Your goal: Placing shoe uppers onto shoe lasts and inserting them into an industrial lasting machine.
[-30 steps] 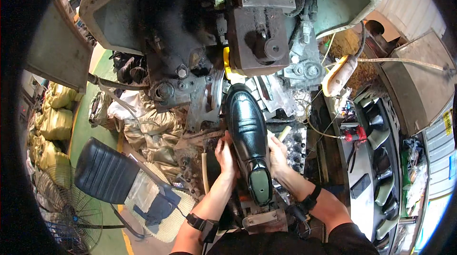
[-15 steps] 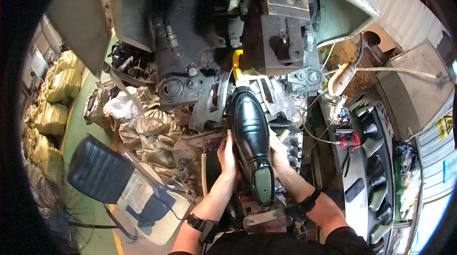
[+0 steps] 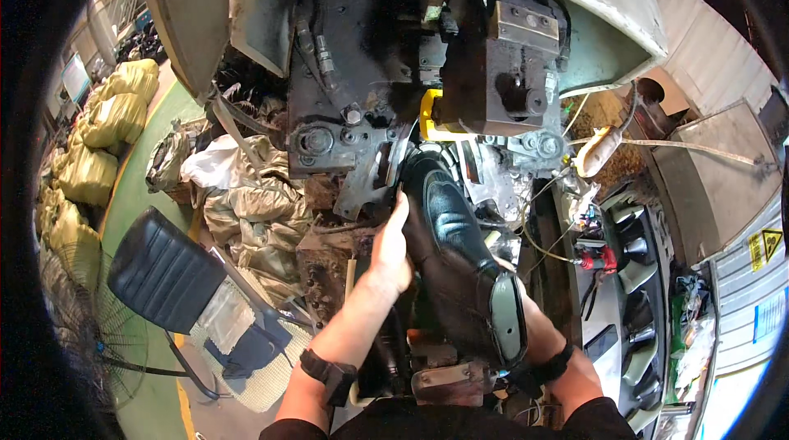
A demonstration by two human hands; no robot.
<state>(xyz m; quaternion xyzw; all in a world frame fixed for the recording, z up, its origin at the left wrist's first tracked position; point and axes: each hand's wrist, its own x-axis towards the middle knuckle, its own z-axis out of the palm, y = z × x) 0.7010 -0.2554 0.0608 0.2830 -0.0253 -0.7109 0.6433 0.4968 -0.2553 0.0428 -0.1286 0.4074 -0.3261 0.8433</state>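
Observation:
A black leather shoe upper [image 3: 460, 226] is stretched over a green shoe last [image 3: 507, 317]. Its toe sits between the metal jaws of a machine [image 3: 345, 124], and its heel end slants back toward me and to the right. My left hand [image 3: 389, 251] lies along the shoe's left side, fingers pointing toward the toe. On the other side my right hand [image 3: 507, 266] holds the shoe, mostly hidden behind it. A yellow part [image 3: 431, 115] of the machine stands just beyond the toe.
A black padded chair [image 3: 168, 276] and a wire fan [image 3: 99, 341] are at the left, with beige sacks [image 3: 255, 210] behind. At the right, a rack [image 3: 637, 308] holds several lasts. A red tool [image 3: 597, 258] lies near it, and a handle-shaped cable control [image 3: 598, 151] hangs above.
The shoe has tilted between my hands, its heel end swinging right and its left side turning into view. More of my right hand is now hidden. The whole view has shifted slightly.

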